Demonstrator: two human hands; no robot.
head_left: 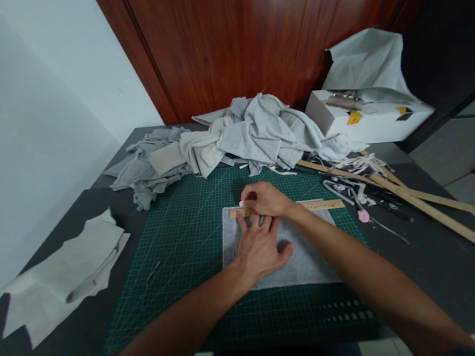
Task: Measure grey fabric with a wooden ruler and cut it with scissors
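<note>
A piece of light grey fabric lies flat on the green cutting mat. Across its far edge runs a short wooden ruler, its right end reaching past the fabric. My left hand is spread open, fingertips pressing the ruler down onto the cloth. Just beyond, my right hand pinches a pink piece of tailor's chalk at the ruler's far edge, near its left end. The wrist of my right hand passes over the ruler and hides part of it.
Crumpled grey fabric is heaped along the back. To the left lies a pale cloth piece with scissors partly on it. At right are long wooden strips, fabric scraps and another pink disc. A white box stands behind them.
</note>
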